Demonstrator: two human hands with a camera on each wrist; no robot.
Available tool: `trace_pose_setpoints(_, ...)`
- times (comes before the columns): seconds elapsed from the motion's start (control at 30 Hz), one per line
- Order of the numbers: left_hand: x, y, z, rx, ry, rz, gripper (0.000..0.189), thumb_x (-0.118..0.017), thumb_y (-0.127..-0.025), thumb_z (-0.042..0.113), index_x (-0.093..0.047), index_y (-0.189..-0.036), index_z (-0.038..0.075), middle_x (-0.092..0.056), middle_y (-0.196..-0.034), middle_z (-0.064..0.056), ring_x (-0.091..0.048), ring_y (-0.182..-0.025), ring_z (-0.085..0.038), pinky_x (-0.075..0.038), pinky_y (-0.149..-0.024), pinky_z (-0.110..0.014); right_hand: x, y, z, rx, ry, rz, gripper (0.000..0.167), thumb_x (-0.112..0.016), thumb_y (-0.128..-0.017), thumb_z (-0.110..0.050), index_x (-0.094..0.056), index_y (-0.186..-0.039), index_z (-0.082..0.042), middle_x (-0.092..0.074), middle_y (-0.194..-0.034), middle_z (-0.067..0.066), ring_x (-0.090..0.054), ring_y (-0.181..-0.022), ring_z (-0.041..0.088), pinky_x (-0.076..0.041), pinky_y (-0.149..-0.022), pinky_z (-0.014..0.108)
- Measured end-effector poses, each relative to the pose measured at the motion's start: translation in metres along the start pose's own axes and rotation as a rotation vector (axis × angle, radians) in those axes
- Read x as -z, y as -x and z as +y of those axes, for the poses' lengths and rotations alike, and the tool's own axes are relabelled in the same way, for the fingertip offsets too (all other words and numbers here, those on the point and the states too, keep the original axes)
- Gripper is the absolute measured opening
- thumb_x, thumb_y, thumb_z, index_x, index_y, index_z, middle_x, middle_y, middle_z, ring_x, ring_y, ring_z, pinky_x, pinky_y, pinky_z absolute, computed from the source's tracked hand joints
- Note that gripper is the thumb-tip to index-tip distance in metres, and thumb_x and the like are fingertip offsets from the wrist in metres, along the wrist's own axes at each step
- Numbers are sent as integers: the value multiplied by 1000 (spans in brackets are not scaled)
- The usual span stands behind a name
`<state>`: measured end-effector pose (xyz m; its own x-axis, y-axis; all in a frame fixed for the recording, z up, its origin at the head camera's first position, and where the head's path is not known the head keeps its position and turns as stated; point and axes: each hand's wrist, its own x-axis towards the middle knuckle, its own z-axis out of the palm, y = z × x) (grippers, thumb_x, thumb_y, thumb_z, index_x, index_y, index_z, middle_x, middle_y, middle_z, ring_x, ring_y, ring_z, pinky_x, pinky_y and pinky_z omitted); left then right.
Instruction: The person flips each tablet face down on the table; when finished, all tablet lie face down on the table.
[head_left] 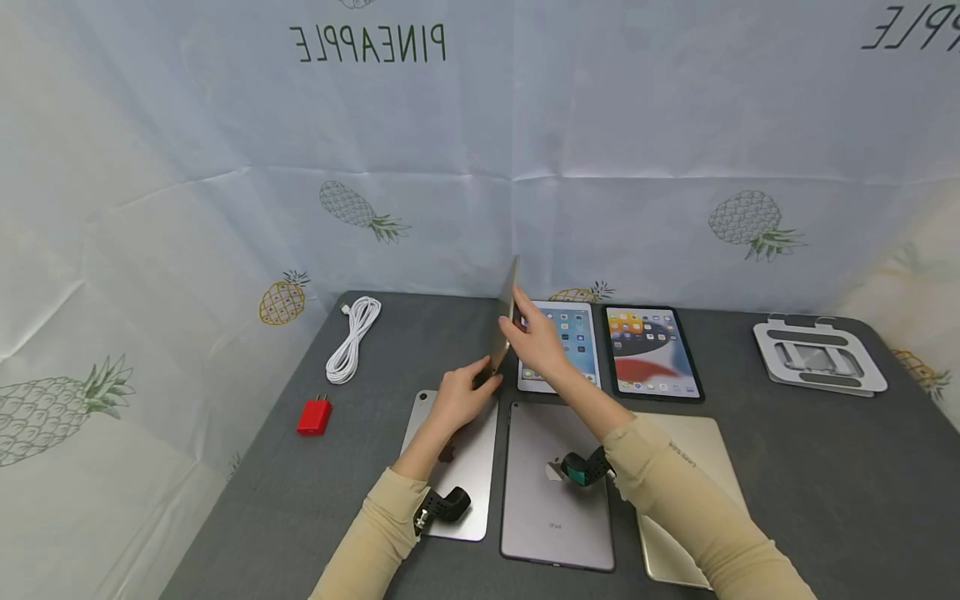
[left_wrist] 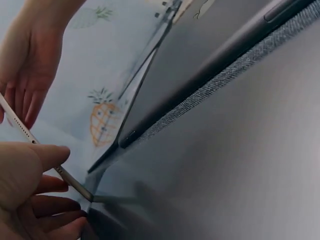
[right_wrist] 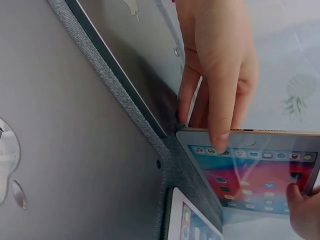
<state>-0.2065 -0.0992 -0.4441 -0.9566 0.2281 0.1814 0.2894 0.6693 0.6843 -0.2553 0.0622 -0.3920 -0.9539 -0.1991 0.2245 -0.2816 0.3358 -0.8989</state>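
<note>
A thin tablet with a white-bordered lit screen and gold edge stands tilted up on edge between both hands; from the head view it is nearly edge-on. My left hand pinches its near end, thumb on the screen side in the right wrist view. My right hand holds the farther part of it, with the thumb over the screen. Below the left hand lies a silver tablet, back up. A white-framed tablet with its screen lit lies right of the held one, partly behind the right hand.
A grey tablet and a gold one lie back up in the near row. At the back is a black-framed lit tablet. A folded stand sits far right; a white cable and red charger lie left.
</note>
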Motion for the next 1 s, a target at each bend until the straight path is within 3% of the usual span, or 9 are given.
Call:
trace_pose_setpoints(0.1, -2, 1, -3, -15, -22, -6, 51, -57, -99, 30, -52, -139, 0, -64, -120, -24, -66, -82, -29, -52, -73, -39, 2, 2, 2, -26, -66, 5, 61, -52, -101, -17, -24, -154, -6, -23, -159, 10, -31, -142, 28, -39, -107, 37)
trace_pose_setpoints(0.23, -5, 2, -5, -18, -40, -1, 51, -56, -99, 32, -51, -140, 2, -58, -132, -19, -59, -115, -37, -50, -91, -49, 4, 6, 3, -82, -123, 9, 62, -53, -102, -21, -24, -155, -11, -24, -159, 6, -29, -142, 22, -37, -108, 38)
trace_pose_setpoints(0.4, -7, 3, -4, -26, -84, 32, 50, -58, -99, 32, -53, -139, 4, -60, -129, -18, -61, -113, -36, -51, -90, -49, 4, 10, 7, -108, -246, 20, 60, -52, -102, -20, -24, -155, -12, -24, -159, 4, -26, -144, 17, -34, -110, 36)
trace_pose_setpoints(0.7, -6, 5, -6, -23, -92, 61, 50, -62, -97, 28, -54, -138, 2, -62, -127, -18, -61, -113, -34, -52, -90, -48, 4, 16, 21, -162, -407, 81, 58, -47, -102, -6, -23, -155, -9, -26, -158, 9, -31, -142, 22, -37, -107, 32)
trace_pose_setpoints(1.0, 2, 12, -13, 8, -135, 93, 48, -68, -92, 23, -58, -133, -2, -52, -135, -28, -52, -123, -42, -47, -96, -52, -6, 18, 33, -255, -276, 77, 57, -45, -101, -9, -25, -154, -4, -34, -154, 16, -32, -141, 28, -35, -109, 41)
